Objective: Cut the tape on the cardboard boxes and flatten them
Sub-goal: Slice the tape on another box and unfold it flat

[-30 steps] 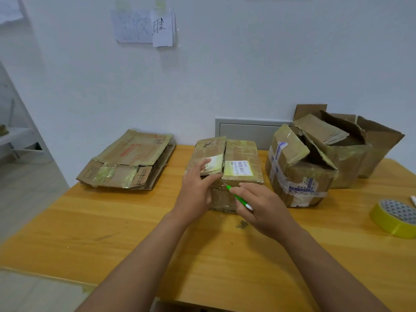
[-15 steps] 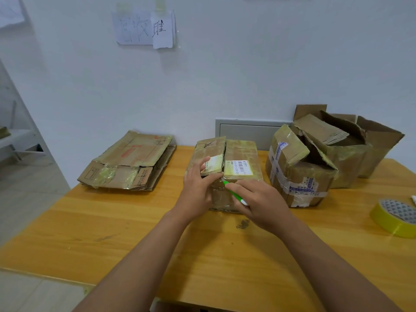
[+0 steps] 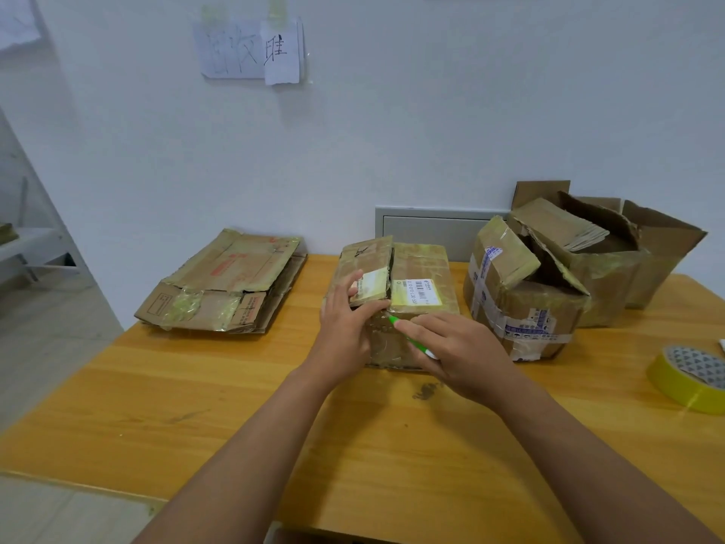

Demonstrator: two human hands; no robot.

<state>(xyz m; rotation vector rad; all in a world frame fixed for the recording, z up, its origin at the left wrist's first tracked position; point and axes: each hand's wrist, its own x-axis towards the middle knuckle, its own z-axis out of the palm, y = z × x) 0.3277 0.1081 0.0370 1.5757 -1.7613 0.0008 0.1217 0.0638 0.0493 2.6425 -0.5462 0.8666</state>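
1. Right now the box being worked (image 3: 421,268) sits mid-surface (image 3: 235,406), near the back wall, between the flattened stack (image 3: 223,284) on the left and the opened boxes (image 3: 549,276) on the right.
2. Left hand (image 3: 345,331) lies on the box's near-left top corner, fingers fairly straight, pressing the left flap (image 3: 365,261) by its label. It grips nothing.
3. Right hand (image 3: 459,351) is curled around a green-and-white cutter (image 3: 412,339), tip aimed at the near top edge where the centre seam ends.
4. Left flap already sits a bit higher than the right, so my read is that the top seam is at least partly cut; the front-face tape looks like what's left.
5. To do it well: keep the blade shallow, run it along the seam line, and cut away from the left fingers, which are very close to the tip. Hold the box down so it doesn't skate on the wood.
6. Risk: glossy, wrinkled tape, so the blade could skip sideways.
7. Hard to see: the blade tip is too small to make out, so I can't tell whether it touches the tape. The right hand covers most of the cutter body and part of the front face.
8. The box's back and bottom are hidden, so the tape state there is unknown.
9. Yellow tape roll (image 3: 690,374) at far right is cut off by the frame.
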